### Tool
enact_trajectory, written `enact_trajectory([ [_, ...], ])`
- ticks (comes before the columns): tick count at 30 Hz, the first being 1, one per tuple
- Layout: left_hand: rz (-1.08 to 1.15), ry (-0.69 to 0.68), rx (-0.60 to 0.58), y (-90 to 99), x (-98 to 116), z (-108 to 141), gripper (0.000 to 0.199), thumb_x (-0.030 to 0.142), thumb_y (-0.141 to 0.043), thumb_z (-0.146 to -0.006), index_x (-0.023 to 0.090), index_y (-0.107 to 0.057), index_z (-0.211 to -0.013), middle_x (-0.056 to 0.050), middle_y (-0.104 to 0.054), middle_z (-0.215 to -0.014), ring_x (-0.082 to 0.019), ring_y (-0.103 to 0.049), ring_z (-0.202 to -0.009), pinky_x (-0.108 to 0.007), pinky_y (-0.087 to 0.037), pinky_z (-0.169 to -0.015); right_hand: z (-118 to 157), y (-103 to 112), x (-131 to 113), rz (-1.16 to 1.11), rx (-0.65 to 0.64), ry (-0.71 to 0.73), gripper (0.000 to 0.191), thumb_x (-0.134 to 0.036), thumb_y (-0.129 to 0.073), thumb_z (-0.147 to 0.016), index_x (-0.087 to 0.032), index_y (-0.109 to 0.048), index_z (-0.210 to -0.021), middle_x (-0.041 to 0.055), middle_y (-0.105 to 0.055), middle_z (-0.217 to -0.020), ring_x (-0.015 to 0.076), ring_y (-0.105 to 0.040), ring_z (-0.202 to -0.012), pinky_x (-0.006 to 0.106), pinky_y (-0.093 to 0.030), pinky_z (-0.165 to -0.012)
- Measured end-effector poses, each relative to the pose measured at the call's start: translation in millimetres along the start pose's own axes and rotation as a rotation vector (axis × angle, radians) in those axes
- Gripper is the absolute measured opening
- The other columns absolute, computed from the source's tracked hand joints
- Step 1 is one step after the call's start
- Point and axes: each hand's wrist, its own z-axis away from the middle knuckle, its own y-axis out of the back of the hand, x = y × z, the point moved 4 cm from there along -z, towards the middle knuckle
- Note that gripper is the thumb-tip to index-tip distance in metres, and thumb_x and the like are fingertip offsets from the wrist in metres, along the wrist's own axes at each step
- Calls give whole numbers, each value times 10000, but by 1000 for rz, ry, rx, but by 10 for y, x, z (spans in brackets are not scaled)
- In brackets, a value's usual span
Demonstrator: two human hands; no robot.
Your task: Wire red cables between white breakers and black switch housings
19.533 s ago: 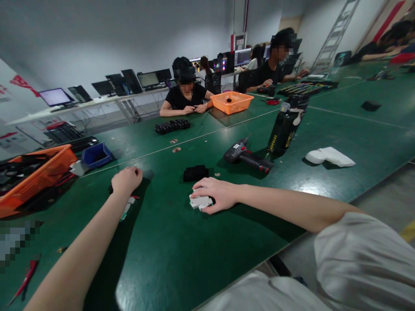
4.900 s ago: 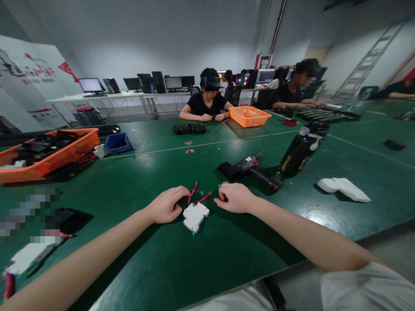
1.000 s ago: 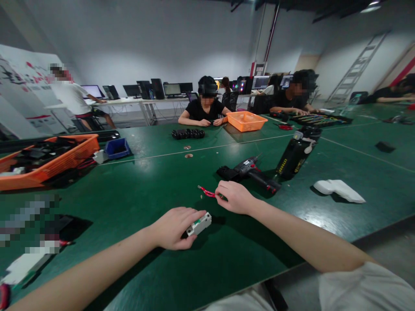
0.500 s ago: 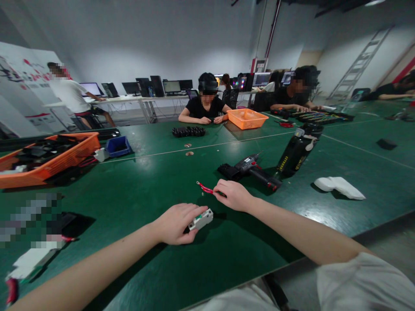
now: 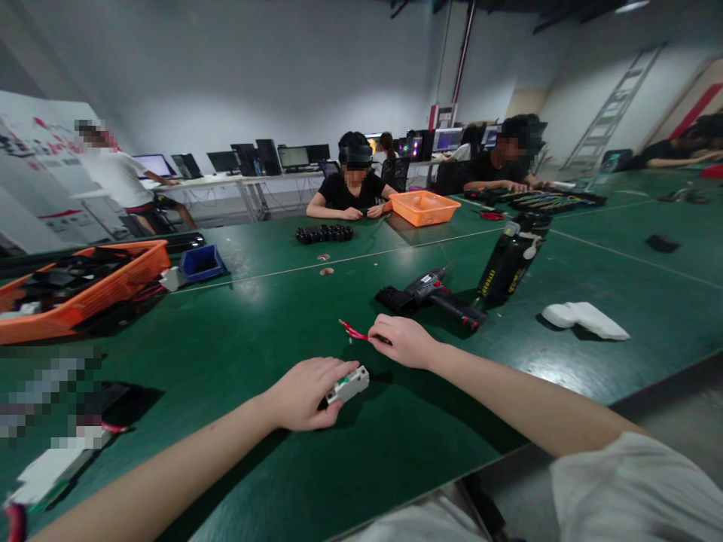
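Observation:
A small white block with a green patch is gripped between the fingers and thumb of my left hand, low over the green table. Further right and a little farther away, my right hand pinches a short red wire, whose bare metal tip points to the left. The two hands are apart, and the wire does not touch the block. Just beyond my right hand lies a black cordless drill.
Right of the drill are a dark bottle and a white wrapped piece. An orange basket of black parts, a blue bin and a white device are at left. Across sits a person beside an orange tray.
The view has shifted slightly. Both hands keep their holds and have hardly moved relative to the table.

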Motion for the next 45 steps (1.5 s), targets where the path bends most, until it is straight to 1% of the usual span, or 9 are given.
enact_trajectory([
  [11,-17,42,-21,1,-22,-6,692,270,-509,-877,209,-232,-1509,-112,-649,-1159,-240,-640,-963,-388,-547,-833,10,-26,12,-10,-2,1,139,-250,-555,-979,-172,-669,-976,54,-664,-915,166,-624,-780,275,-429,-664],
  [17,-30,184,31,-47,-99,-2,639,255,-461,-949,221,-204,-1533,-103,-676,-1139,-229,-668,-975,-376,-548,-841,14,-45,18,-44,2,-6,108,-236,-575,-964,-176,-665,-956,52,-675,-904,169,-631,-792,273,-432,-676],
  [23,45,278,120,-71,-207,13,503,320,-494,-968,212,-349,-1438,-108,-685,-1186,-221,-689,-994,-361,-557,-843,22,-46,22,-54,12,-15,95,-236,-576,-962,-177,-650,-969,57,-682,-938,178,-641,-832,280,-454,-708],
  [29,103,287,84,-9,-175,13,399,385,-504,-964,191,-460,-1310,-116,-665,-1167,-235,-661,-992,-388,-539,-857,23,-43,27,-61,16,-34,81,-219,-577,-957,-177,-645,-968,57,-683,-930,171,-632,-804,273,-458,-683],
  [31,187,309,122,18,-192,22,389,368,-457,-985,192,-441,-1331,-124,-628,-1205,-229,-636,-1020,-390,-529,-876,24,-38,34,-48,24,-57,78,-215,-581,-952,-172,-645,-967,56,-683,-924,166,-626,-780,270,-448,-658],
  [34,387,421,293,47,-306,47,361,353,-375,-1016,188,-448,-1328,-127,-588,-1214,-210,-609,-1038,-390,-521,-904,31,-16,62,-16,68,-141,67,-215,-589,-943,-170,-637,-932,45,-678,-896,152,-609,-726,265,-422,-624],
  [38,590,604,485,22,-486,78,346,392,-349,-1022,185,-494,-1258,-90,-596,-1118,-180,-606,-952,-334,-533,-779,44,-2,105,25,93,-270,59,-199,-623,-906,-175,-605,-855,23,-654,-827,134,-581,-663,252,-371,-569],
  [41,640,653,497,-2,-523,77,349,406,-358,-1017,183,-505,-1241,-77,-601,-1096,-176,-606,-933,-320,-529,-745,52,12,127,59,114,-343,83,-192,-624,-895,-178,-583,-824,21,-643,-804,129,-568,-633,251,-345,-541],
  [45,559,574,474,25,-464,75,332,367,-354,-1025,186,-491,-1267,-84,-589,-1132,-186,-600,-1002,-373,-523,-875,54,85,88,37,218,-295,94,-188,-583,-916,-179,-580,-823,28,-637,-802,143,-582,-656,265,-389,-573],
])
